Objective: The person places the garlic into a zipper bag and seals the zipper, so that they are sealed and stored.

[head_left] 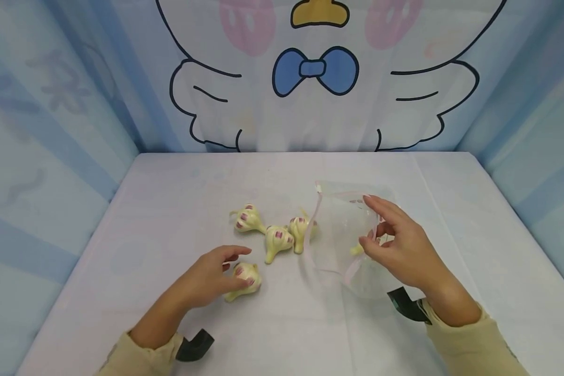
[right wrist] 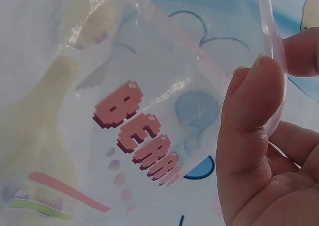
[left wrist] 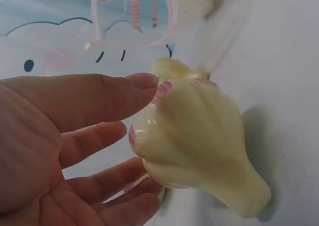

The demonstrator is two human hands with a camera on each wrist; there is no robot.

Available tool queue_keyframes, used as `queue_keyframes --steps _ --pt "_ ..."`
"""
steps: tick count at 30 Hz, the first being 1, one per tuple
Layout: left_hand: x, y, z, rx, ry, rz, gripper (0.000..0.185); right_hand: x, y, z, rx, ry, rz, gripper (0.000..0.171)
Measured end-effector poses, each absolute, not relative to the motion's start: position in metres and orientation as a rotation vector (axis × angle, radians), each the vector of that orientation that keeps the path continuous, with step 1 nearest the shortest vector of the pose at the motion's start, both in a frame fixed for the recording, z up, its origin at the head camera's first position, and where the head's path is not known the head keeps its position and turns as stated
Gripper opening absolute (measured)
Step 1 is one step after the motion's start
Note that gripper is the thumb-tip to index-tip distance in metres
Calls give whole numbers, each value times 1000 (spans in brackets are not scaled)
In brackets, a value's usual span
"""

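Observation:
My left hand (head_left: 211,279) is at a cream garlic bulb (head_left: 247,278) with purple patches, lying nearest the front. In the left wrist view the thumb tip overlaps the bulb's edge, and the other fingers (left wrist: 94,136) stay spread and loosely bent beside it. My right hand (head_left: 401,248) pinches the pink rim of a clear plastic bag (head_left: 333,224), its mouth spread toward the left. Through the film in the right wrist view, a pale garlic bulb (right wrist: 40,121) shows beside red printed lettering (right wrist: 134,131). Part of the bag lies behind the right hand.
Three more garlic bulbs lie grouped behind the left hand: one at the back left (head_left: 248,218), one in the middle (head_left: 279,240) and one by the bag's mouth (head_left: 298,230). A white cloth covers the table (head_left: 192,193). Printed curtains (head_left: 310,120) stand around it.

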State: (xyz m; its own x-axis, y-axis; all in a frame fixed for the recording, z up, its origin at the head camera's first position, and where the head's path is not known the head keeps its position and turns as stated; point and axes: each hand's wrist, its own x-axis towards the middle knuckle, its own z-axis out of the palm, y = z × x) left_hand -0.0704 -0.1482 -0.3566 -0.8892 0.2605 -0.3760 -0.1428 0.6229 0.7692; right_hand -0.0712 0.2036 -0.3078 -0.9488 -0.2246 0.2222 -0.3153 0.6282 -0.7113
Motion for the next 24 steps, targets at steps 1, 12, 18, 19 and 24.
queue_keyframes --steps 1,12,18,19,24 --pt "-70 -148 -358 91 2391 1188 62 -71 204 -308 452 -2734 1227 69" --pt "-65 -142 -368 115 2449 1106 65 -71 203 -307 437 -2759 1234 70" --pt "-65 -143 -370 142 2442 1082 64 -72 202 -307 436 -2771 1236 70" --pt "-65 -143 -371 141 2442 1083 64 -72 202 -306 435 -2773 1236 70" --pt "-65 -142 -375 156 2466 1097 63 -72 202 -306 433 -2779 1242 70"
